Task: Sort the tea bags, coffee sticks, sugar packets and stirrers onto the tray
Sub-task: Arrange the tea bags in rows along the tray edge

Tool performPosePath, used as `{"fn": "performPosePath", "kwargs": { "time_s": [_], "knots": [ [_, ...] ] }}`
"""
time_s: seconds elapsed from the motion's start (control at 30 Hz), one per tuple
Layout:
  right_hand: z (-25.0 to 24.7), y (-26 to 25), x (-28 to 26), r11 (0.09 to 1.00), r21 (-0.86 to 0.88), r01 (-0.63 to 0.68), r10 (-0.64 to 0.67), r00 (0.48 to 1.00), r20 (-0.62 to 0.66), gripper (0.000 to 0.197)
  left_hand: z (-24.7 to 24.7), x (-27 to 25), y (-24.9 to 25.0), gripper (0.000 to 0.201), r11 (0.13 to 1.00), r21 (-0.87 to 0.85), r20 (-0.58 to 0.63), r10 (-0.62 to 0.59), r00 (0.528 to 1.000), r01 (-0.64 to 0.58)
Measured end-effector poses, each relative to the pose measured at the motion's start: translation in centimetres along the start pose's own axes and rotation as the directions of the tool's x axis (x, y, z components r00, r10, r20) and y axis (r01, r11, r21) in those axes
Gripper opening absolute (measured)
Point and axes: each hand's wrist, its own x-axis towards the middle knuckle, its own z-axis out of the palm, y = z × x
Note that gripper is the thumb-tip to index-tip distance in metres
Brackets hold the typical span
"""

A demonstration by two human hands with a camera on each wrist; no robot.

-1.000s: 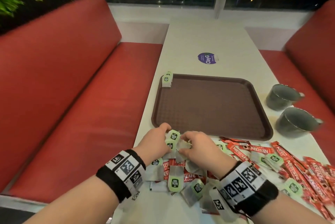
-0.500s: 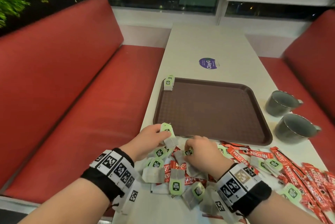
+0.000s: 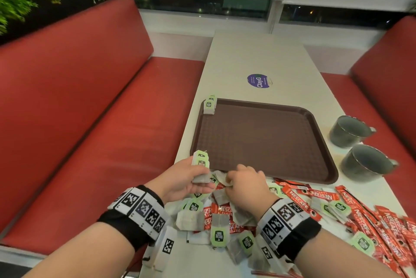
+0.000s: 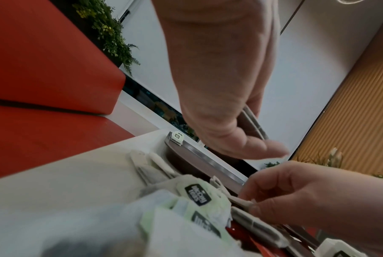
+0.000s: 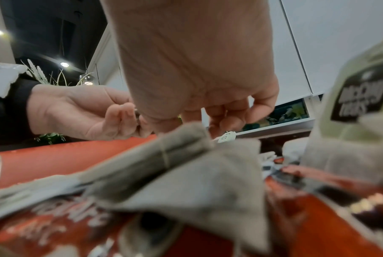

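Note:
A brown tray (image 3: 265, 118) lies on the white table with a small stack of tea bags (image 3: 209, 106) at its far left corner. My left hand (image 3: 191, 176) holds a few green-tagged tea bags (image 3: 201, 166) upright by the tray's near left corner; in the left wrist view its thumb (image 4: 247, 147) presses them (image 4: 255, 124). My right hand (image 3: 245, 182) reaches into the pile of tea bags (image 3: 218, 232) and red coffee sticks (image 3: 315, 196) and pinches a tea bag (image 4: 241, 201). What lies under the right palm is hidden.
Two grey metal mugs (image 3: 347, 131) (image 3: 364, 163) stand right of the tray. A purple round sticker (image 3: 258, 81) marks the table beyond it. Red bench seats (image 3: 78, 109) flank the table on both sides. More coffee sticks (image 3: 382, 232) spread to the near right edge.
My left hand has lifted out of the pile with tea bags in it and turned them upright. My right hand stayed low in the pile, shifting slightly toward the tray.

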Motion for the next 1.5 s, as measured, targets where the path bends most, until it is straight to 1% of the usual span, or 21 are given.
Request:
{"fn": "performPosePath", "kwargs": {
  "time_s": [0.1, 0.23, 0.27, 0.33, 0.4, 0.47, 0.53, 0.63, 0.67, 0.7, 0.73, 0.77, 0.8, 0.87, 0.9, 0.93, 1.0, 1.1, 1.23, 1.33, 1.5],
  "knots": [
    [0.0, 0.0, 0.2, 0.999, 0.003, 0.054, -0.054, 0.997, -0.063, 0.026, -0.4, 0.2, -0.2, 0.014, 0.999, 0.039, -0.02, 0.007, 1.0, -0.006],
    [-1.6, 0.6, -0.3, 0.984, 0.127, 0.121, -0.103, 0.985, -0.141, 0.019, -1.0, 0.2, -0.3, 0.008, 0.989, 0.144, -0.066, 0.028, 0.997, -0.018],
    [-2.2, 0.9, -0.5, 0.966, 0.219, 0.135, -0.103, 0.983, -0.153, 0.015, -1.1, 0.2, -0.3, 0.007, 0.986, 0.163, -0.075, 0.037, 0.997, -0.024],
    [-3.4, 1.4, -1.0, 0.873, 0.471, 0.129, -0.076, 0.989, -0.13, 0.014, -1.1, 0.1, 0.0, 0.011, 0.98, 0.198, -0.077, 0.054, 0.996, -0.038],
    [-4.7, 1.8, -1.3, 0.781, 0.615, 0.113, -0.079, 0.993, -0.082, 0.014, -0.7, 0.0, 0.4, 0.019, 0.966, 0.252, -0.068, 0.077, 0.995, -0.058],
    [-5.6, 1.9, -1.2, 0.754, 0.644, 0.129, -0.133, 0.99, -0.043, 0.015, -0.2, 0.1, 0.7, 0.027, 0.949, 0.302, -0.033, 0.103, 0.994, -0.089],
    [-6.3, 1.8, -0.8, 0.751, 0.643, 0.149, -0.187, 0.982, -0.01, 0.015, 0.2, 0.2, 0.9, 0.027, 0.937, 0.329, 0.037, 0.113, 0.993, -0.119],
    [-6.8, 1.5, 0.1, 0.75, 0.636, 0.18, -0.22, 0.975, -0.016, 0.012, 0.6, 0.5, 0.9, 0.008, 0.917, 0.369, 0.149, 0.101, 0.984, -0.15],
    [-6.7, 1.4, 0.5, 0.746, 0.64, 0.185, -0.203, 0.978, -0.046, 0.011, 0.7, 0.7, 0.9, 0.003, 0.916, 0.368, 0.155, 0.11, 0.982, -0.16],
    [-6.5, 1.3, 0.9, 0.731, 0.658, 0.181, -0.167, 0.982, -0.085, 0.009, 0.9, 1.0, 1.0, 0.003, 0.92, 0.351, 0.135, 0.134, 0.982, -0.174],
    [-6.2, 1.3, 1.5, 0.7, 0.695, 0.166, -0.117, 0.986, -0.118, 0.007, 1.1, 1.3, 1.1, 0.006, 0.929, 0.32, 0.091, 0.168, 0.981, -0.189],
    [-5.9, 1.2, 2.0, 0.644, 0.753, 0.139, -0.065, 0.99, -0.127, 0.007, 1.1, 1.6, 1.2, 0.008, 0.939, 0.275, 0.035, 0.203, 0.978, -0.205],
    [-5.6, 1.2, 2.4, 0.561, 0.822, 0.102, -0.026, 0.994, -0.106, 0.006, 1.0, 2.0, 1.3, 0.009, 0.947, 0.229, -0.017, 0.233, 0.972, -0.223],
    [-5.4, 0.9, 3.3, 0.367, 0.93, 0.027, 0.001, 1.0, -0.03, 0.008, 0.7, 2.8, 1.5, 0.007, 0.954, 0.155, -0.084, 0.271, 0.959, -0.256],
    [-5.4, 0.8, 3.9, 0.298, 0.955, -0.003, 0.005, 1.0, 0.001, 0.011, 0.5, 3.2, 1.6, 0.006, 0.956, 0.128, -0.112, 0.277, 0.954, -0.263],
    [-5.6, 0.6, 4.5, 0.265, 0.964, -0.017, 0.009, 1.0, 0.015, 0.012, 0.4, 3.5, 1.8, 0.005, 0.959, 0.101, -0.144, 0.277, 0.95, -0.264],
    [-5.9, 0.2, 6.1, 0.269, 0.963, -0.014, 0.009, 1.0, 0.012, 0.013, 0.2, 4.4, 2.1, 0.002, 0.967, 0.004, -0.219, 0.248, 0.944, -0.253],
    [-6.3, 0.1, 9.6, 0.331, 0.944, -0.005, 0.055, 0.998, -0.013, 0.015, -0.2, 5.5, 2.8, 0.008, 0.962, -0.173, -0.311, 0.148, 0.939, -0.209],
    [-6.4, 0.4, 15.5, 0.39, 0.917, -0.081, 0.178, 0.984, 0.011, 0.02, -1.7, 6.4, 3.4, 0.022, 0.952, -0.267, -0.339, 0.053, 0.939, -0.15],
    [-5.8, 0.4, 19.8, 0.448, 0.883, -0.138, 0.222, 0.974, 0.04, 0.02, -2.9, 6.7, 3.4, 0.024, 0.944, -0.298, -0.364, 0.027, 0.931, -0.143],
    [-5.0, 0.4, 25.0, 0.526, 0.825, -0.208, 0.248, 0.965, 0.085, 0.025, -4.2, 6.9, 2.8, 0.02, 0.966, -0.227, -0.377, 0.029, 0.926, -0.123]
  ]
}}
